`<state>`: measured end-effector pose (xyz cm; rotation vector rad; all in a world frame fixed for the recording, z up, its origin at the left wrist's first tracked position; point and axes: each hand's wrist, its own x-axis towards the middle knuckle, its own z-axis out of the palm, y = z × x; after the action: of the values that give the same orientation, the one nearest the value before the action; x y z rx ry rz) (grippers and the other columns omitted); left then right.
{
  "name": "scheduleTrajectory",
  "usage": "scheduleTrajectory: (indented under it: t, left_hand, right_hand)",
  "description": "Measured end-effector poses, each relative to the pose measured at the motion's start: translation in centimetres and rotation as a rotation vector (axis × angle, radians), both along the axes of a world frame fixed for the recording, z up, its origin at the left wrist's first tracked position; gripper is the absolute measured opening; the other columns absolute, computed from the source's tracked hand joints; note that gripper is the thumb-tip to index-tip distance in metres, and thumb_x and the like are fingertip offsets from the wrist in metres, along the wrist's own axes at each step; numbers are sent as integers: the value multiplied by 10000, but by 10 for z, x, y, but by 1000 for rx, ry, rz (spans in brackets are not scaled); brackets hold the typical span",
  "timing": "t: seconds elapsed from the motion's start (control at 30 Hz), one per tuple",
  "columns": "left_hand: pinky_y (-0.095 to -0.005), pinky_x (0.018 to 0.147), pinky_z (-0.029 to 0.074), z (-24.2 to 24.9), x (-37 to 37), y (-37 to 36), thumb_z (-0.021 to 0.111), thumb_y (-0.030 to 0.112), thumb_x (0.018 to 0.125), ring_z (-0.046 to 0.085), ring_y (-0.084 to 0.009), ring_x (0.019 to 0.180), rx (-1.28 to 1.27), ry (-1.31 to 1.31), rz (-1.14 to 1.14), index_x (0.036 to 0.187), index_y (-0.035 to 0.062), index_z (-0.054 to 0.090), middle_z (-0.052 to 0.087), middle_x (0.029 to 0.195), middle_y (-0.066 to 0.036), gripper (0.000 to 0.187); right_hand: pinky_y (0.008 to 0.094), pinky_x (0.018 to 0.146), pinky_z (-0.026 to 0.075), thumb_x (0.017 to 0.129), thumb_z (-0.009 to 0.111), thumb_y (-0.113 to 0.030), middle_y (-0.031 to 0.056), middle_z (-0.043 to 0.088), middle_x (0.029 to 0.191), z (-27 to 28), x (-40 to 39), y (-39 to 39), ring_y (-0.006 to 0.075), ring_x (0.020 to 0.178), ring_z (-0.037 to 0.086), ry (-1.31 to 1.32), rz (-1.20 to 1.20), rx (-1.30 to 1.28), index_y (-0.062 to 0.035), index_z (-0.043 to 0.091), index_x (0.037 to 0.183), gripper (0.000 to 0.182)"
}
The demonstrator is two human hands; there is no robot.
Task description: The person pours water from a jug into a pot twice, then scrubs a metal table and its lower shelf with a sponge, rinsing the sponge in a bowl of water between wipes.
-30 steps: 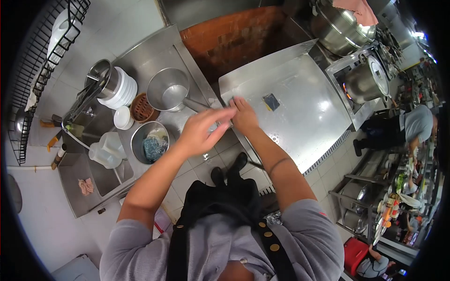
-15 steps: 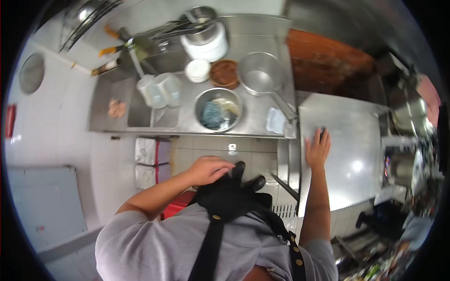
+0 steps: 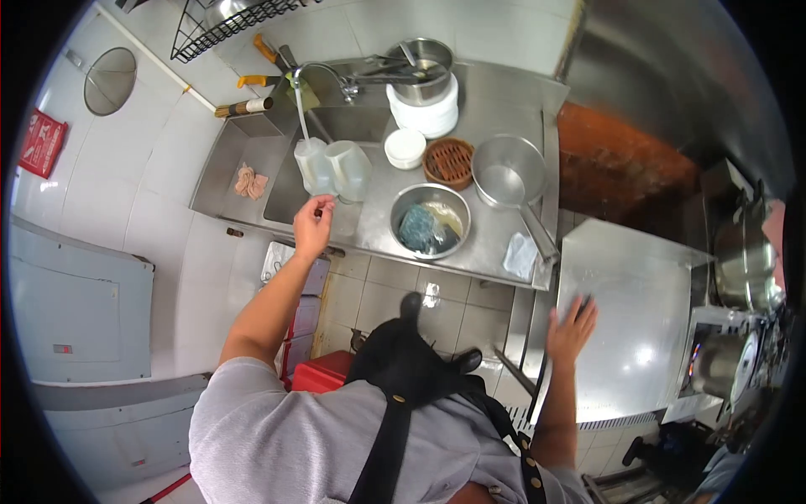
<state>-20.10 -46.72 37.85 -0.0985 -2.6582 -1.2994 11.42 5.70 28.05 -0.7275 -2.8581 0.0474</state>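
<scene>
My left hand (image 3: 313, 225) is over the front edge of the sink, its fingers loosely bent and nothing visible in them. Just beyond it, two translucent plastic pitchers (image 3: 348, 168) stand in the sink basin, a pale hose hanging down to one of them. My right hand (image 3: 573, 332) is stretched over the steel worktop (image 3: 630, 311) with its fingers spread. A small dark patch shows by its fingertips; what it is, I cannot make out. Between the hands, a steel pot (image 3: 430, 220) on the sink counter contains liquid and a bluish-green bundle.
Behind the pot are a round brown basket (image 3: 448, 163), white lids (image 3: 405, 148) and a long-handled saucepan (image 3: 508, 172). A folded cloth (image 3: 520, 254) lies near the counter's corner. Cooking pots (image 3: 724, 365) stand on a stove to the right. A red box (image 3: 323, 372) is on the floor.
My left hand has moved from before my body forward to the sink's edge. My right hand has drawn back nearer to me along the worktop. The view has shifted.
</scene>
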Motion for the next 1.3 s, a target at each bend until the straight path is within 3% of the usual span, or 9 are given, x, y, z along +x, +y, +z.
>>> scheduleTrajectory:
  t: [0.17,0.37,0.5,0.63,0.8,0.97,1.13,1.2,1.3]
  left_hand:
    - [-289,723,526,-33,-173,-34,626,162,1007,644,-129,772,-87,138,10,1149,22,706,748,921,-56,215]
    - [-440,847,563,-141,-416,-5,575,214,1030,661,-248,956,709,-389,81,1287,67,597,670,1138,-104,297]
    - [-474,783,661,-257,-563,-33,414,156,1040,716,-317,890,1307,-615,96,1253,-45,552,677,1092,-239,324]
    - [-490,936,626,-217,-556,0,403,267,1063,703,-374,1062,1185,-416,80,1329,-81,498,676,1178,-244,448]
    - [-506,876,636,-255,-626,-14,377,311,1101,706,-340,1038,1500,-517,-141,1280,-54,512,670,1179,-241,428]
    - [-352,616,577,-240,-618,-5,580,314,1007,604,-212,724,891,-537,213,1174,74,587,618,917,-91,292]
    - [-268,510,517,-200,-576,-1,756,387,906,530,-140,616,779,-611,308,1107,185,636,571,841,-7,309]
    - [-305,513,448,-187,-571,5,785,517,866,492,-160,648,544,-627,386,1238,27,627,595,890,-58,634]
    - [-370,790,584,-173,-546,-9,836,463,835,689,-279,956,79,101,238,1237,-70,644,703,1152,-184,694]
  right_hand:
    - [643,1187,209,980,563,-550,323,282,1608,-27,76,24,531,1485,249,-77,-365,78,-47,336,1587,820]
    - [528,1250,160,1027,487,-515,241,249,1655,-10,-25,8,436,1531,214,-80,-398,-11,-40,337,1584,747]
    - [547,1232,196,995,533,-539,279,269,1631,0,59,-65,466,1515,232,-80,-707,-51,-60,364,1568,766]
    - [561,1242,147,1009,449,-595,261,168,1674,-5,58,15,449,1547,148,-220,-1106,-263,-37,304,1593,821]
    - [518,1268,130,1031,331,-640,214,210,1679,-11,-108,-8,402,1560,159,-140,-634,-45,-91,281,1614,803]
    - [513,1262,152,1037,421,-556,263,186,1670,8,-2,-105,421,1559,153,-102,-600,-114,-110,277,1621,749]
    - [507,1260,135,1013,436,-606,278,145,1675,-4,117,-61,428,1565,105,-205,-1104,-142,-77,253,1624,829]
    - [528,1247,170,1023,446,-570,284,201,1655,23,72,-35,432,1552,138,-128,-1055,-168,-24,313,1583,794]
    - [495,1266,141,1007,438,-632,233,215,1671,7,2,-45,405,1567,126,-100,-688,-144,-71,316,1600,825]
